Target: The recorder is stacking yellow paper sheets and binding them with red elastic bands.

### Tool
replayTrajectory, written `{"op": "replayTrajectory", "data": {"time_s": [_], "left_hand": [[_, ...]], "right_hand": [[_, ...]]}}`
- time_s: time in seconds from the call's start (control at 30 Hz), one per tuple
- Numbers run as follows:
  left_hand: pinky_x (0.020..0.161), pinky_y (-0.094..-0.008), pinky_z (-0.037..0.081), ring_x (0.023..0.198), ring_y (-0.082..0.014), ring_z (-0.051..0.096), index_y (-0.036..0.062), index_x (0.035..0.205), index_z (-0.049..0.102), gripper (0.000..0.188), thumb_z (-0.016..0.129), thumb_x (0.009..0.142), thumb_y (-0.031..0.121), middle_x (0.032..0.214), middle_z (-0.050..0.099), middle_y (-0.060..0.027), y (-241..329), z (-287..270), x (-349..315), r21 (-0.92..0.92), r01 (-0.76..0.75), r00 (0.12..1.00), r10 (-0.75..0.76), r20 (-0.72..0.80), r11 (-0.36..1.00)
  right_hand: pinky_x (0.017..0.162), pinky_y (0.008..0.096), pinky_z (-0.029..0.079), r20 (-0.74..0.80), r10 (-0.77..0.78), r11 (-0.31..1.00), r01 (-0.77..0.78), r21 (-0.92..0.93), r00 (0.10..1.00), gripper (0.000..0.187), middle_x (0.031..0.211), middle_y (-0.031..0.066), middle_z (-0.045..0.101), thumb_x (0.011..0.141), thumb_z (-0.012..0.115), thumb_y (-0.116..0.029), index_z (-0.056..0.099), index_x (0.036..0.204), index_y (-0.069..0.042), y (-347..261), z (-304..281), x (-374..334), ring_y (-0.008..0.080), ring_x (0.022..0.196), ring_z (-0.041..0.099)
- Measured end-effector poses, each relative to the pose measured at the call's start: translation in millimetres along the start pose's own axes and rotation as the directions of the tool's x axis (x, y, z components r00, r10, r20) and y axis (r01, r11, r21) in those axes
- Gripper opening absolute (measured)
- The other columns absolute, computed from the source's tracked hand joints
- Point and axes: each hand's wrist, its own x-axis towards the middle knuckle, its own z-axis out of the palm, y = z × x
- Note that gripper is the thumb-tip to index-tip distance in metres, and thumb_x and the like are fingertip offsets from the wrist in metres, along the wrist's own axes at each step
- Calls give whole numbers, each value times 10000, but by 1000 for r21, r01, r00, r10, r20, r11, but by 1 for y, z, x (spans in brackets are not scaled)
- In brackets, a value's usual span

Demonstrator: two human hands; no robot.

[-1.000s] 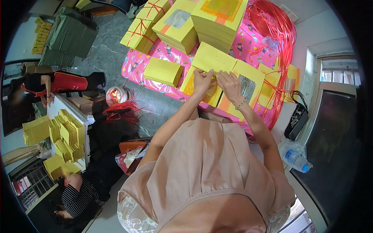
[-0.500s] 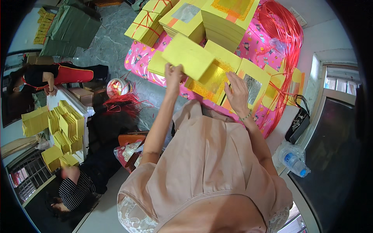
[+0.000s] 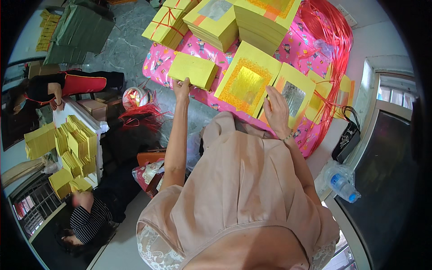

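Observation:
My left hand (image 3: 182, 90) is at the near edge of a low stack of folded yellow paper (image 3: 192, 69), its thumb pressed on the top piece and its other fingers mostly hidden. To the right lies a stack of yellow joss paper with a gold foil square (image 3: 249, 84), flat on the pink patterned cover. My right hand (image 3: 277, 111) rests open, fingers stretched, along the right edge of that stack. It partly covers the neighbouring yellow joss paper with a silver foil square (image 3: 293, 98).
Tall yellow paper stacks (image 3: 261, 31) stand at the back, beside a bundle tied with red string (image 3: 165, 24). Red plastic strands (image 3: 330, 49) hang down the right side. On the left, two people work at a white table (image 3: 81, 114) holding yellow paper piles. A bagged bottle (image 3: 343, 186) lies far right.
My left hand has moved left, bringing the folded yellow paper down onto the low stack. The gold foil square is now uncovered. My right hand has shifted only slightly.

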Motion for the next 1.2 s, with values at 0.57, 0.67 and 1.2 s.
{"op": "replayTrajectory", "data": {"time_s": [0.57,0.67,1.2], "left_hand": [[523,-273,497,680,-156,617,-15,1150,408,396,681,871,52,844,601,-84,-29,8,9,117,-57,990,72,-125,991],[580,-313,493,676,-207,620,-40,1163,392,477,702,833,111,773,598,-88,-45,-14,25,380,-139,954,226,-196,915],[1146,-575,189,1420,-500,179,-25,1477,295,708,522,938,375,1512,230,-338,-27,5,-3,902,-422,783,541,308,97]], "right_hand": [[910,399,489,17,30,999,-30,11,999,381,1183,151,618,848,607,-40,602,1228,-28,1,5,-10,323,1086,608],[913,404,485,24,-13,1000,12,28,1000,364,1184,148,618,859,604,-49,606,1222,-32,-5,5,-7,325,1094,604],[918,410,479,59,17,998,-21,51,998,306,1156,130,629,867,609,-55,628,1171,-29,-5,0,-12,319,1098,601]]}}
